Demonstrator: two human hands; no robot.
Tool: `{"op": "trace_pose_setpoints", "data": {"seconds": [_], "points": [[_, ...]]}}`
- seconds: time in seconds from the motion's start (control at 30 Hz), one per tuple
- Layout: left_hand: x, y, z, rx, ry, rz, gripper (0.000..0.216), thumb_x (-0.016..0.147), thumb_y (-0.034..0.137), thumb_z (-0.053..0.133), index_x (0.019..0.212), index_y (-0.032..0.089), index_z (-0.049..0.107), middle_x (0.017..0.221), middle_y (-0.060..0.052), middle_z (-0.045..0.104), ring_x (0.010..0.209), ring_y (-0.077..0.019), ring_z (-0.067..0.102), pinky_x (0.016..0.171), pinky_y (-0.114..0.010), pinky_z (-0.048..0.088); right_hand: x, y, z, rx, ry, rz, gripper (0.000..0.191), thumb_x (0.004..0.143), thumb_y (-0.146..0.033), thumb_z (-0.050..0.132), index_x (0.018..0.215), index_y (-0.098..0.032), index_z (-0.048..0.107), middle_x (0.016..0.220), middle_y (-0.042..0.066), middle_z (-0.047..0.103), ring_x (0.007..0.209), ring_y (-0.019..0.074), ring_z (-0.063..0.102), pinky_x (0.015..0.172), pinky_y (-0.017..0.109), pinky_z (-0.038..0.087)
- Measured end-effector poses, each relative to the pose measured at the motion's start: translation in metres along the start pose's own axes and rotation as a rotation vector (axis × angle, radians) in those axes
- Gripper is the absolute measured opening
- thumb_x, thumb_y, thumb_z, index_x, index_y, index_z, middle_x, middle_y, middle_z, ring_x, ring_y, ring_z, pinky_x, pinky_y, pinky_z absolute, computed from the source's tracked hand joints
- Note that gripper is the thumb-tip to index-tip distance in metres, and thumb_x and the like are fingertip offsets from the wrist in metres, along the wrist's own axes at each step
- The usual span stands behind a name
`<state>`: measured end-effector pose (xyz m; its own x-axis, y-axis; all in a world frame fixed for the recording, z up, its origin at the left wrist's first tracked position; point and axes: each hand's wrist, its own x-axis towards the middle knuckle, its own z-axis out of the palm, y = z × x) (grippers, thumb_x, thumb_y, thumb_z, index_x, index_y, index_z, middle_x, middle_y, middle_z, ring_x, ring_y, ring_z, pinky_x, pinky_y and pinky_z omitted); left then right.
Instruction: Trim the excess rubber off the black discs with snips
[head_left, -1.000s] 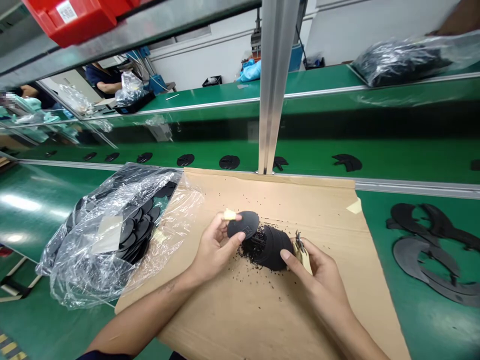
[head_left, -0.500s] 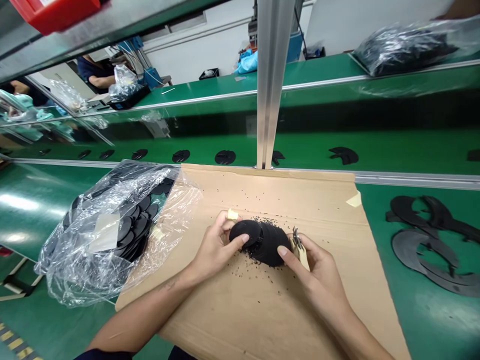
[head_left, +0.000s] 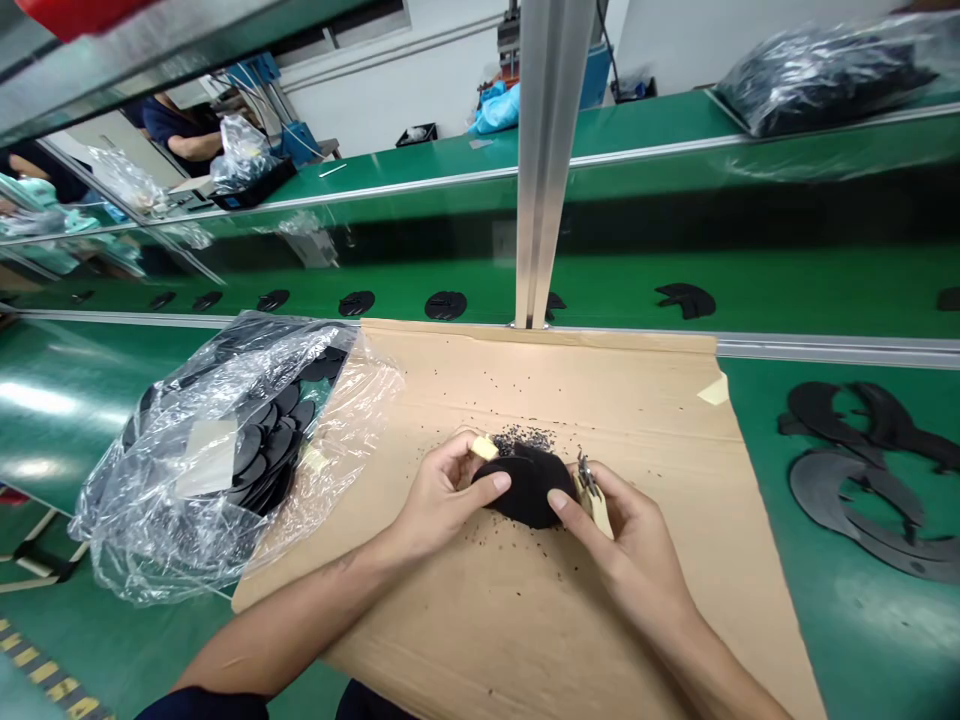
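Observation:
Between my two hands is a stack of thin black discs, held just above a cardboard sheet. My left hand grips the stack's left side, thumb on top; yellow tape wraps one of its fingertips. On the right edge, my right hand presses its thumb on the discs. It also keeps a pair of nippers with pale yellow handles tucked in the palm, metal jaws pointing up and away. Tiny black scraps lie scattered on the cardboard around the discs. The fingers beneath the stack are hidden.
A clear plastic bag of black discs lies at left. Curved black parts rest on the green table at right. Beyond a metal post, black pieces sit along a green belt. Another person's arm shows at the far left.
My hands have come closer together, and the discs, fanned out before, are now squared into a more compact stack. The nippers stay in my right hand.

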<state>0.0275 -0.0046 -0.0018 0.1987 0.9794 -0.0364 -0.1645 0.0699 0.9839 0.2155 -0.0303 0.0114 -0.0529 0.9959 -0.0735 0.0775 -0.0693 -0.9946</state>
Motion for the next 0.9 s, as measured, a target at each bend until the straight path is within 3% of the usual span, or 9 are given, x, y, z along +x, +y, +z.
{"op": "trace_pose_setpoints", "data": {"seconds": [0.2, 0.47, 0.7, 0.9], "points": [[-0.0056, -0.0005, 0.0024, 0.064, 0.022, 0.012, 0.026, 0.082, 0.034, 0.078, 0.091, 0.018, 0.059, 0.083, -0.002, 0.062, 0.074, -0.0123, 0.059, 0.068, -0.023, 0.049, -0.0002, 0.0028, -0.0005, -0.025, 0.022, -0.014, 0.022, 0.087, -0.042, 0.067, 0.093, -0.022, 0.069, 0.087, 0.004, 0.072, 0.084, 0.0217, 0.067, 0.076, 0.031, 0.054], [-0.0027, -0.0051, 0.0064, 0.079, 0.14, 0.079, 0.032, 0.08, 0.038, 0.079, 0.081, 0.018, 0.053, 0.08, 0.001, 0.053, 0.07, -0.0101, 0.05, 0.065, -0.021, 0.044, -0.003, -0.001, 0.0009, -0.005, -0.045, -0.017, 0.024, 0.089, -0.044, 0.065, 0.097, -0.022, 0.069, 0.087, 0.004, 0.072, 0.085, 0.0214, 0.066, 0.077, 0.031, 0.054], [-0.0027, -0.0074, 0.0082, 0.129, 0.254, 0.142, 0.037, 0.079, 0.039, 0.079, 0.077, 0.019, 0.048, 0.079, 0.001, 0.054, 0.072, -0.0113, 0.052, 0.069, -0.023, 0.045, -0.0045, -0.0032, 0.0023, 0.041, -0.005, -0.007, 0.019, 0.085, -0.041, 0.069, 0.087, -0.023, 0.065, 0.079, 0.002, 0.066, 0.082, 0.0212, 0.064, 0.077, 0.03, 0.055], [-0.0041, -0.0068, 0.0087, 0.169, 0.24, 0.157, 0.037, 0.08, 0.036, 0.078, 0.073, 0.019, 0.046, 0.079, 0.001, 0.055, 0.074, -0.0117, 0.053, 0.069, -0.023, 0.045, -0.0048, -0.003, 0.0022, 0.021, 0.016, -0.019, 0.02, 0.084, -0.042, 0.069, 0.089, -0.023, 0.065, 0.081, 0.002, 0.066, 0.078, 0.0197, 0.062, 0.072, 0.029, 0.052]]}}
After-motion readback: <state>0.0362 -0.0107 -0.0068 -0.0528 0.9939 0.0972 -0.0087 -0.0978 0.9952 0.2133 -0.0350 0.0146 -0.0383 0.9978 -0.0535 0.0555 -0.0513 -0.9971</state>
